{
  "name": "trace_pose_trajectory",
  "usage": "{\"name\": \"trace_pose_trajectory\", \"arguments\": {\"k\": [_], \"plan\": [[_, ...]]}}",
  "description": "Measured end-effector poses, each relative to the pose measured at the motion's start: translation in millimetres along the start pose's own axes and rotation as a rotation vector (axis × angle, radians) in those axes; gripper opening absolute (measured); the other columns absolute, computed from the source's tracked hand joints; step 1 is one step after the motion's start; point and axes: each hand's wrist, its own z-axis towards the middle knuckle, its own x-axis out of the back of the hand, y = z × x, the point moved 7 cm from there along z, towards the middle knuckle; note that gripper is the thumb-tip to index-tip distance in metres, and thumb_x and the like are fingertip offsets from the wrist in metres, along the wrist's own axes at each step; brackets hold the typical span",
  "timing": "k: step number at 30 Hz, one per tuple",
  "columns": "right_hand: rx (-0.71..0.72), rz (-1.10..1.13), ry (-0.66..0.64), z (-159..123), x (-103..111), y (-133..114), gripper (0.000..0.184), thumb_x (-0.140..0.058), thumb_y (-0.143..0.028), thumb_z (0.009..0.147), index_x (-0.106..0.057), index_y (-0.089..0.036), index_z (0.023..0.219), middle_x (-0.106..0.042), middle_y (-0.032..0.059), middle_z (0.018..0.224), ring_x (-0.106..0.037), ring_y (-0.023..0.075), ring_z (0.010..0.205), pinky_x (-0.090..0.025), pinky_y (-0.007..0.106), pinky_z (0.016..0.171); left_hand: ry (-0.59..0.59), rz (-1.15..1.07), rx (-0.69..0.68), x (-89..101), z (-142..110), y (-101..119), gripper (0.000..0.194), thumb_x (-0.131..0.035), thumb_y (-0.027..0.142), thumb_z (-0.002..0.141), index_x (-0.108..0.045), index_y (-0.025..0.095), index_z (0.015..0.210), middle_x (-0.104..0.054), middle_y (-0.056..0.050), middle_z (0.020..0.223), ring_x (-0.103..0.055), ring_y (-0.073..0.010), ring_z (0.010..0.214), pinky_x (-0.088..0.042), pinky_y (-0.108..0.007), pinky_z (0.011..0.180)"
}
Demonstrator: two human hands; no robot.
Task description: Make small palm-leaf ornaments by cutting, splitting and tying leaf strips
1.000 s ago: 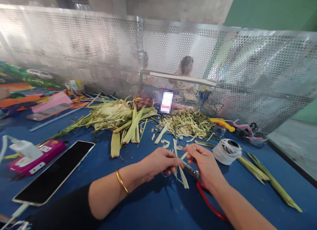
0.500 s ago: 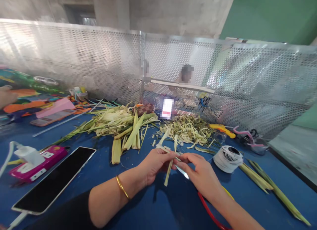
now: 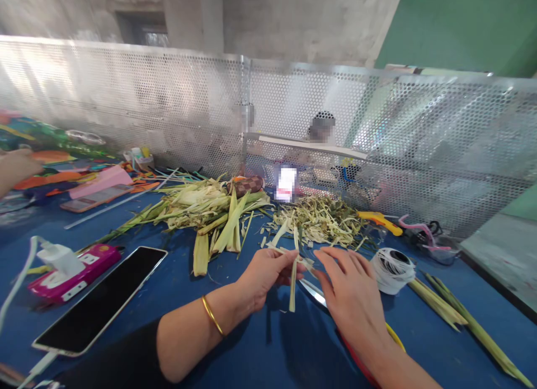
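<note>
My left hand (image 3: pixel 268 274) is closed in a pinch on crossed pale leaf strips (image 3: pixel 292 288). One strip hangs down below the fingers, and short ends stick out at the top and right. My right hand (image 3: pixel 354 294) is just right of them, fingers apart and bent, its thumb close to the strips' right end; whether it touches them I cannot tell. Under this hand lie scissors with a silver blade (image 3: pixel 314 293) and red and yellow handles (image 3: pixel 395 337), partly hidden. Close by on the right stands a spool of white string (image 3: pixel 393 270).
Behind my hands lie a heap of leaves (image 3: pixel 188 202) and a pile of shredded scraps (image 3: pixel 323 218). A phone (image 3: pixel 100 302) and a magenta power strip (image 3: pixel 75 274) are at left. Long stalks (image 3: pixel 478 327) lie right. Another person's hand (image 3: pixel 19 168) is far left, a perforated screen (image 3: pixel 188 109) behind.
My right hand has let go of the strips and moved slightly right, its fingers spreading. The hanging strip is now more upright, still in my left hand.
</note>
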Motion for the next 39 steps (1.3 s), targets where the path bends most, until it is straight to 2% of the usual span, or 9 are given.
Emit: {"name": "trace_pose_trajectory", "arguments": {"k": [3, 9, 15, 19, 24, 29, 31, 35, 39], "plan": [[0.19, -0.044, 0.011, -0.5, 0.3, -16.3, 0.028, -0.039, -0.011, 0.091, -0.062, -0.018, 0.105, -0.068, 0.007, 0.089, -0.059, 0.0194, 0.083, -0.032, 0.041, 0.094, -0.021, -0.04, 0.003, -0.2, -1.3, 1.8, 0.031, -0.067, 0.04, 0.074, -0.068, 0.009, 0.071, -0.069, -0.009, 0.069, -0.062, -0.0122, 0.063, -0.044, -0.022, 0.061], [0.497, -0.046, -0.066, -12.0, -10.3, -45.3, 0.033, -0.033, -0.007, 0.091, -0.062, -0.014, 0.104, -0.066, 0.0067, 0.083, -0.056, 0.0196, 0.08, -0.03, 0.041, 0.095, -0.062, -0.033, -0.001, -4.0, -1.8, -0.1, 0.02, -0.077, 0.026, 0.059, -0.069, 0.01, 0.069, -0.068, -0.006, 0.068, -0.058, -0.0096, 0.059, -0.043, -0.021, 0.06], [0.493, 0.003, -0.084, -18.0, -13.3, -42.5, 0.032, -0.032, -0.006, 0.09, -0.063, -0.013, 0.097, -0.065, 0.0052, 0.079, -0.057, 0.0184, 0.079, -0.031, 0.04, 0.095, 0.026, -0.091, -0.022, 0.1, 0.6, -5.3, 0.02, -0.077, 0.016, 0.055, -0.064, 0.012, 0.069, -0.067, -0.004, 0.062, -0.061, -0.0129, 0.06, -0.048, -0.027, 0.068], [0.486, 0.066, -0.075, -15.1, -9.4, -40.7, 0.032, -0.032, -0.007, 0.092, -0.059, -0.013, 0.109, -0.067, 0.0049, 0.084, -0.059, 0.0167, 0.08, -0.033, 0.039, 0.094, -0.006, -0.076, -0.039, -1.4, 0.8, -3.2, 0.02, -0.077, 0.022, 0.058, -0.065, 0.011, 0.068, -0.067, -0.005, 0.065, -0.059, -0.0116, 0.06, -0.047, -0.025, 0.066], [0.098, 0.084, 0.024, -3.0, -3.2, -7.8, 0.025, -0.046, -0.027, 0.092, -0.057, -0.013, 0.11, -0.067, 0.0094, 0.087, -0.061, 0.0211, 0.08, -0.042, 0.037, 0.079, 0.011, -0.044, -0.022, 0.5, -1.6, 1.9, 0.027, -0.067, 0.038, 0.073, -0.066, 0.011, 0.07, -0.067, -0.007, 0.066, -0.061, -0.0131, 0.064, -0.046, -0.025, 0.066], [-0.103, 0.301, -0.249, -5.7, -29.3, 6.8, 0.019, -0.045, -0.028, 0.092, -0.062, -0.023, 0.084, -0.068, 0.0015, 0.076, -0.062, 0.0182, 0.072, -0.046, 0.031, 0.071, 0.021, 0.003, -0.052, 0.0, 0.3, 1.1, 0.014, -0.071, 0.025, 0.069, -0.064, 0.014, 0.071, -0.064, -0.001, 0.061, -0.058, -0.0107, 0.058, -0.048, -0.025, 0.065], [-0.133, 0.336, -0.255, -5.9, -29.7, 7.8, 0.022, -0.044, -0.023, 0.091, -0.061, -0.023, 0.076, -0.068, 0.0001, 0.071, -0.062, 0.017, 0.07, -0.045, 0.029, 0.07, 0.049, -0.008, -0.056, 2.4, 2.1, -1.0, 0.014, -0.073, 0.022, 0.067, -0.062, 0.014, 0.072, -0.064, 0.0, 0.06, -0.059, -0.0109, 0.057, -0.048, -0.025, 0.065], [-0.023, 0.213, -0.059, -0.9, -10.1, 2.0, 0.02, -0.042, -0.016, 0.09, -0.062, -0.02, 0.093, -0.069, 0.0054, 0.084, -0.062, 0.0191, 0.079, -0.042, 0.034, 0.08, 0.052, -0.042, -0.013, 5.7, 4.2, -6.7, 0.022, -0.075, 0.027, 0.064, -0.063, 0.014, 0.077, -0.068, -0.004, 0.067, -0.063, -0.0131, 0.063, -0.047, -0.025, 0.065], [0.297, 0.082, -0.063, -3.5, -8.9, -22.9, 0.033, -0.037, -0.008, 0.088, -0.06, -0.017, 0.109, -0.068, 0.0076, 0.091, -0.06, 0.0185, 0.08, -0.037, 0.038, 0.087, 0.025, -0.096, 0.005, 5.1, 3.8, -7.6, 0.031, -0.079, 0.031, 0.058, -0.064, 0.012, 0.078, -0.069, -0.005, 0.07, -0.061, -0.0123, 0.062, -0.047, -0.025, 0.065]]}}
